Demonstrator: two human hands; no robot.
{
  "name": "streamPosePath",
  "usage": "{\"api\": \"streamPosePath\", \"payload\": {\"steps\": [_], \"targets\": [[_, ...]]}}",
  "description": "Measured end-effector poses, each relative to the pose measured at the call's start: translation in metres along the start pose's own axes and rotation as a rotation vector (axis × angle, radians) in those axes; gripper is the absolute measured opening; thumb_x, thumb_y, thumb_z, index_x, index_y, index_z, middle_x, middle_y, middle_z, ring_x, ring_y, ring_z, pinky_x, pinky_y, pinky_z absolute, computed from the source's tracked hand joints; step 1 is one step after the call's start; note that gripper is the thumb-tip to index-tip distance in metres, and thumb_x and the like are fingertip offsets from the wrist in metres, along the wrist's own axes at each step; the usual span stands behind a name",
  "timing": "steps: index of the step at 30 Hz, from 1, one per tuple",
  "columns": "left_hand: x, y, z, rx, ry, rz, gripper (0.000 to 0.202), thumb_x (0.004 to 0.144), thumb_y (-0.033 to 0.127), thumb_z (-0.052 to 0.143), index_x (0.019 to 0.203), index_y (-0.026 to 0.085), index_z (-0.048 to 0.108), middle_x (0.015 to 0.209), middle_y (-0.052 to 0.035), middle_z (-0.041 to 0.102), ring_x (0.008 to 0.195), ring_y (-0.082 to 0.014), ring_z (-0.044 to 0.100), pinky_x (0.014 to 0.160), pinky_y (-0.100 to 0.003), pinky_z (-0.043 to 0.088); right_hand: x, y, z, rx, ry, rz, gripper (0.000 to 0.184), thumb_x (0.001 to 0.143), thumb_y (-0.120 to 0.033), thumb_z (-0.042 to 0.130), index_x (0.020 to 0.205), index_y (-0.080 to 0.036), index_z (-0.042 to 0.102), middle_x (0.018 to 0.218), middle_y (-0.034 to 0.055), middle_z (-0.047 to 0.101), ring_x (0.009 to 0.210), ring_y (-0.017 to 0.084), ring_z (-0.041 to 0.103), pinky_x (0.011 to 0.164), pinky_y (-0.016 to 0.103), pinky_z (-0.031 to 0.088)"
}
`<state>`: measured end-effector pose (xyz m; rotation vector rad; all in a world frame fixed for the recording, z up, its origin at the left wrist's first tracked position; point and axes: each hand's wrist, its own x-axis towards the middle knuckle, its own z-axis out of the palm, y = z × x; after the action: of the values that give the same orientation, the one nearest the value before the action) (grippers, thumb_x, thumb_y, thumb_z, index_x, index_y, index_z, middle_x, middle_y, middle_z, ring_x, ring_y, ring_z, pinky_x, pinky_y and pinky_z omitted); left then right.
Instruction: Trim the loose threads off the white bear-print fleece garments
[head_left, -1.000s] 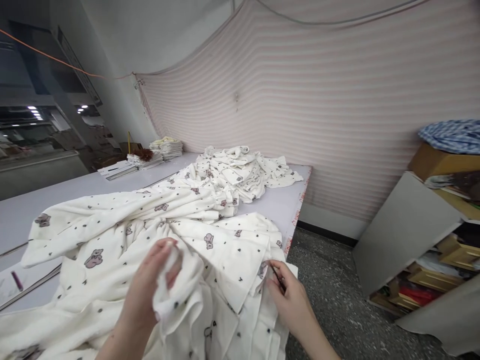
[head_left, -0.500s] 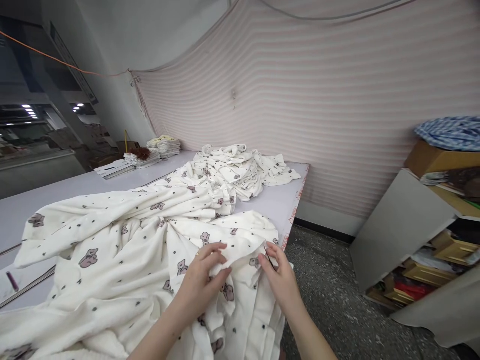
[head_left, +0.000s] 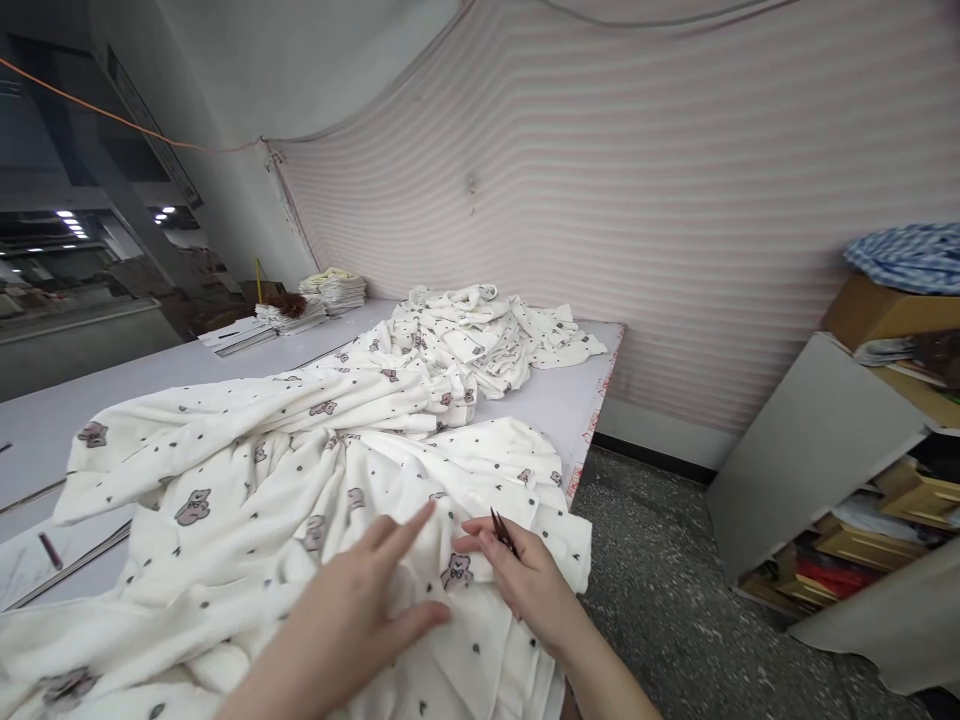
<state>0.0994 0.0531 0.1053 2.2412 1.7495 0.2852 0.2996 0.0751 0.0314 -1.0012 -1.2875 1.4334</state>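
White fleece-like fabric (head_left: 247, 560) with printed bears and small dark marks spreads in folds over the near table. Above it, my left hand (head_left: 352, 600) is open, with thumb and index finger spread; motion blurs it a little. My right hand (head_left: 529, 580) is closed around small dark thread snips (head_left: 504, 533), their two pointed tips sticking up past the fingers. Its fingers are close to the fabric by a printed bear; whether they also pinch the cloth I cannot tell.
A heap of the same fabric (head_left: 480, 335) lies farther back on the table (head_left: 540, 395). Folded stacks (head_left: 334, 290) stand at the far left. A pen (head_left: 51, 551) rests on papers. Right of the table edge are the floor and a grey shelf unit (head_left: 810, 440).
My left hand has come nearer and spread its fingers. My right hand has shifted left with the snips turned upward. The fabric's edge by the hands has been laid flatter toward the right.
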Motion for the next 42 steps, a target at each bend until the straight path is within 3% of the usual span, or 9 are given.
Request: {"api": "streamPosePath", "payload": {"steps": [3, 5, 8, 11, 13, 15, 25, 33, 42], "targets": [[0.013, 0.018, 0.045, 0.173, 0.091, 0.181, 0.058, 0.077, 0.02, 0.062, 0.131, 0.029, 0.044, 0.122, -0.0095, 0.053, 0.084, -0.0249, 0.064, 0.064, -0.035, 0.053, -0.001, 0.005, -0.001, 0.058, 0.014, 0.077, 0.034, 0.093, -0.046, 0.046, 0.103, -0.017, 0.061, 0.071, -0.0005, 0.066, 0.035, 0.004, 0.029, 0.037, 0.019, 0.025], [0.023, 0.02, 0.066, 0.225, 0.182, 0.28, 0.043, 0.077, 0.009, 0.056, 0.118, 0.024, 0.051, 0.129, -0.0116, 0.05, 0.097, -0.0279, 0.06, 0.069, -0.038, 0.054, -0.005, 0.01, -0.01, 0.026, 0.137, 0.03, 0.031, 0.094, -0.046, 0.043, 0.104, -0.019, 0.056, 0.075, -0.0008, 0.063, 0.041, 0.006, 0.037, 0.041, 0.019, 0.029], [0.03, 0.014, 0.079, 0.242, 0.256, 0.475, 0.025, 0.08, 0.003, 0.047, 0.096, 0.02, 0.056, 0.137, -0.0096, 0.047, 0.106, -0.0287, 0.054, 0.078, -0.042, 0.053, -0.018, 0.02, -0.027, -0.161, 0.285, -0.067, 0.019, 0.091, -0.04, 0.05, 0.097, -0.022, 0.052, 0.078, -0.001, 0.06, 0.067, 0.014, 0.055, 0.06, 0.022, 0.043], [0.029, 0.009, 0.082, 0.165, 0.296, 0.613, 0.021, 0.083, 0.001, 0.042, 0.08, 0.019, 0.052, 0.114, -0.008, 0.061, 0.098, -0.0253, 0.055, 0.08, -0.041, 0.051, -0.034, 0.025, -0.038, -0.404, 0.224, -0.069, 0.011, 0.085, -0.031, 0.058, 0.09, -0.022, 0.057, 0.082, 0.0006, 0.061, 0.079, 0.019, 0.06, 0.071, 0.027, 0.047], [0.027, 0.008, 0.082, 0.116, 0.302, 0.603, 0.023, 0.082, 0.0, 0.04, 0.085, 0.019, 0.051, 0.092, -0.0065, 0.063, 0.085, -0.0229, 0.055, 0.074, -0.039, 0.051, -0.044, 0.024, -0.04, -0.496, 0.181, -0.059, 0.011, 0.085, -0.029, 0.057, 0.091, -0.022, 0.063, 0.087, 0.0025, 0.065, 0.084, 0.021, 0.062, 0.075, 0.029, 0.047], [0.023, 0.008, 0.081, 0.1, 0.313, 0.602, 0.028, 0.08, -0.003, 0.038, 0.093, 0.018, 0.051, 0.084, -0.0052, 0.059, 0.077, -0.0213, 0.052, 0.069, -0.038, 0.049, -0.051, 0.022, -0.039, -0.533, 0.168, -0.059, 0.016, 0.086, -0.028, 0.056, 0.096, -0.022, 0.067, 0.091, 0.0036, 0.067, 0.088, 0.022, 0.064, 0.077, 0.03, 0.048], [0.012, -0.001, 0.08, -0.094, 0.453, 0.586, 0.025, 0.083, -0.003, 0.039, 0.092, 0.019, 0.047, 0.089, -0.0067, 0.054, 0.08, -0.0196, 0.049, 0.068, -0.033, 0.043, -0.045, 0.009, -0.013, -0.551, 0.092, -0.153, 0.019, 0.085, -0.026, 0.06, 0.099, -0.024, 0.072, 0.091, 0.0035, 0.071, 0.087, 0.023, 0.067, 0.075, 0.029, 0.051], [0.009, -0.002, 0.079, -0.175, 0.456, 0.599, 0.027, 0.082, -0.004, 0.039, 0.091, 0.02, 0.046, 0.089, -0.0061, 0.057, 0.082, -0.0193, 0.051, 0.071, -0.033, 0.045, -0.052, -0.003, -0.012, -0.807, 0.07, -0.195, 0.026, 0.09, -0.029, 0.051, 0.112, -0.026, 0.064, 0.099, 0.0036, 0.069, 0.084, 0.021, 0.068, 0.065, 0.024, 0.051], [0.01, 0.001, 0.075, -0.226, 0.449, 0.532, 0.026, 0.079, -0.004, 0.042, 0.088, 0.021, 0.047, 0.086, -0.0036, 0.056, 0.08, -0.0177, 0.053, 0.071, -0.031, 0.043, -0.048, -0.007, -0.003, -0.945, 0.046, -0.249, 0.02, 0.089, -0.027, 0.05, 0.1, -0.026, 0.067, 0.086, 0.0014, 0.069, 0.074, 0.019, 0.068, 0.06, 0.024, 0.048]]}}
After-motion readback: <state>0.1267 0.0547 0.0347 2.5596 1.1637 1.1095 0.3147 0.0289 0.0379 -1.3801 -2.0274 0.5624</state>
